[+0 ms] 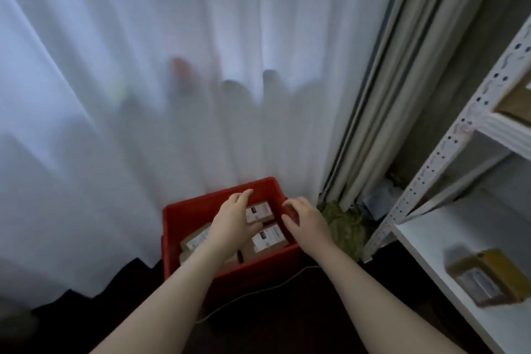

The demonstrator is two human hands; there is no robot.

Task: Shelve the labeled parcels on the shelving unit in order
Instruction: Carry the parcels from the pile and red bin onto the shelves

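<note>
A red crate [184, 218] stands on the dark floor against a white curtain and holds several brown parcels with white labels [268, 237]. My left hand [232, 218] reaches into the crate with its fingers spread over a parcel [260, 211] at the back. My right hand [304, 217] hovers at the crate's right rim, fingers loosely curled, holding nothing. A white metal shelving unit [448, 158] stands at the right. One parcel [485, 279] lies on its lower shelf, and another [517, 100] sits on the shelf above.
A sheer white curtain [172, 66] hangs behind the crate, with grey drapes [388, 95] to its right. Green crumpled material [344, 224] lies between crate and shelving. A thin cable [258, 290] runs across the floor in front of the crate.
</note>
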